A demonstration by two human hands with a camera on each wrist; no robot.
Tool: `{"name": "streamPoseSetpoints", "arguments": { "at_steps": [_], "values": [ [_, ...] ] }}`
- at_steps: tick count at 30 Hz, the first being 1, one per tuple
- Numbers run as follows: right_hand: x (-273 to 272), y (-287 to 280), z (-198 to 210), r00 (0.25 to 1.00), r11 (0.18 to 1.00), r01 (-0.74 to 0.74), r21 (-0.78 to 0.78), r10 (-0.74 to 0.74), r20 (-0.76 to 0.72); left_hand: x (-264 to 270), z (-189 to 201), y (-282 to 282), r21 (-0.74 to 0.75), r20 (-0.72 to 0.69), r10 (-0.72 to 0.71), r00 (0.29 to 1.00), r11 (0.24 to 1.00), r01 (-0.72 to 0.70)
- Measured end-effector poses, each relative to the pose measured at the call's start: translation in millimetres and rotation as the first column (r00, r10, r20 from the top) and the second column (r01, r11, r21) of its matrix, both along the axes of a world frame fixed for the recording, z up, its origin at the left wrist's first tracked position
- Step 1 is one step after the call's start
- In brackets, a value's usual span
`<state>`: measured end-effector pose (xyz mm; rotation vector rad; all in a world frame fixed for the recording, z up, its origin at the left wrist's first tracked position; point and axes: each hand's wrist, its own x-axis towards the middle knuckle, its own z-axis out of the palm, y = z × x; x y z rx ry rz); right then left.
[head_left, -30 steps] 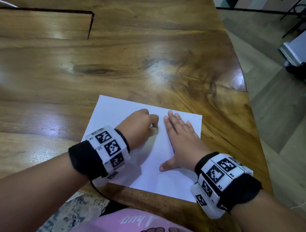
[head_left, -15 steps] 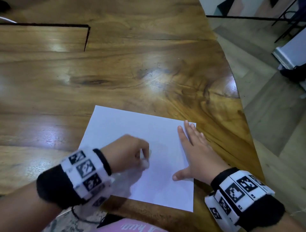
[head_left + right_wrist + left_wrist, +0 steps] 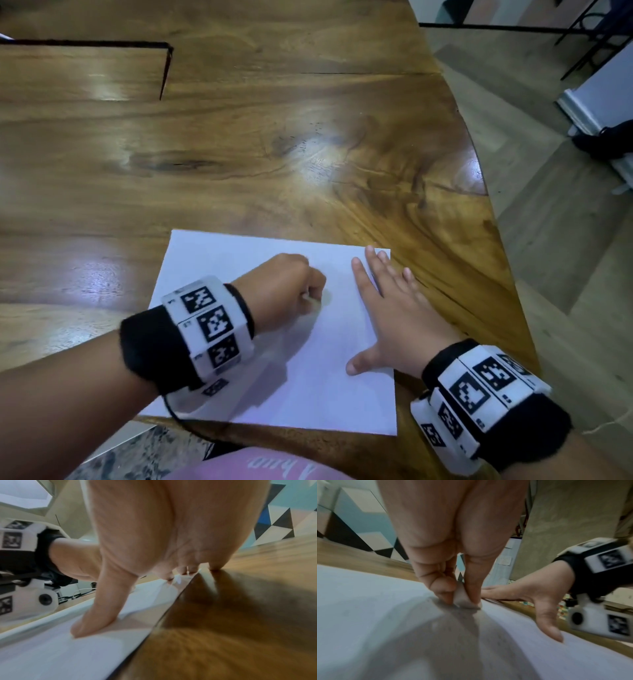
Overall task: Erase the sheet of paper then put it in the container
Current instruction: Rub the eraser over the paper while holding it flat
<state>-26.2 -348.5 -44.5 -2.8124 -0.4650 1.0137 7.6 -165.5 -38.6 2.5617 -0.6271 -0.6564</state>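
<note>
A white sheet of paper [image 3: 260, 260] lies flat at the near edge of the wooden table [image 3: 274, 154]. My left hand [image 3: 291, 287] is curled over the sheet's middle and pinches a small pale eraser [image 3: 463, 600] between thumb and fingers, its tip down on the paper [image 3: 368, 601]. My right hand [image 3: 394, 308] lies flat with straight, spread fingers on the sheet's right part, its outer fingers past the right edge on the wood. In the right wrist view the thumb [image 3: 101, 608] presses on the paper [image 3: 60, 655]. No container is in view.
The table's curved right edge [image 3: 493, 219] drops to a grey floor. A dark slot [image 3: 164, 72] cuts the tabletop at the far left. Dark furniture legs [image 3: 582, 41] and a white appliance base [image 3: 589, 113] stand at the far right.
My left hand with the eraser has slid back and forth over the sheet's middle. My right hand has shifted from the sheet's centre to its right edge.
</note>
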Motion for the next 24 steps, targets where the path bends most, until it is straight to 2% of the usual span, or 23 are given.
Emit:
{"name": "streamPoseSetpoints", "arguments": {
  "at_steps": [1,3,5,7,12,14,16,18,20,21,24],
  "values": [
    [-0.6,1.2,-0.1,1.000,1.000,-0.014,-0.011,0.014,0.002,0.6,1.8,3.0,0.032,-0.037,-0.030,0.999,0.999,0.031],
    [-1.2,4.0,0.0,1.000,0.999,-0.018,-0.027,0.018,0.010,11.8,4.5,4.4,0.038,-0.044,0.013,0.999,0.999,-0.011],
    [-1.4,5.6,0.1,1.000,0.999,-0.013,-0.041,0.014,0.022,28.2,5.4,1.9,-0.005,0.062,0.115,0.991,0.993,-0.115],
    [-1.6,5.8,-0.3,1.000,0.999,-0.015,-0.042,0.016,0.025,36.8,5.3,-2.2,-0.012,0.129,0.156,0.979,0.988,-0.155],
    [-1.0,5.6,-1.5,0.999,0.998,-0.032,-0.050,0.033,0.024,23.9,-1.3,-0.9,-0.086,0.118,0.280,0.953,0.959,-0.271],
    [-0.8,5.9,-2.5,0.999,0.998,-0.035,-0.059,0.037,0.028,6.7,-5.4,2.4,-0.099,0.124,0.237,0.963,0.969,-0.226],
    [-0.6,6.2,-3.6,0.999,0.997,-0.039,-0.066,0.041,0.029,-19.0,-8.5,8.6,-0.112,0.132,0.117,0.984,0.988,-0.103],
    [-0.5,6.3,-3.9,0.999,0.997,-0.043,-0.071,0.045,0.028,-40.9,-9.1,15.4,-0.110,0.058,0.054,0.997,0.993,-0.047],
    [-0.3,6.7,-3.1,0.999,0.996,-0.045,-0.079,0.047,0.025,-40.0,-8.4,18.7,-0.102,0.014,0.053,0.998,0.993,-0.051],
    [0.0,7.4,-2.3,0.999,0.995,-0.045,-0.087,0.048,0.025,-30.3,-7.4,16.9,-0.097,0.042,0.060,0.997,0.994,-0.056],
    [-0.1,9.5,-0.2,0.999,0.991,-0.044,-0.129,0.047,0.019,16.1,-3.5,5.2,-0.114,0.119,0.236,0.964,0.968,-0.223]
  ]
}}
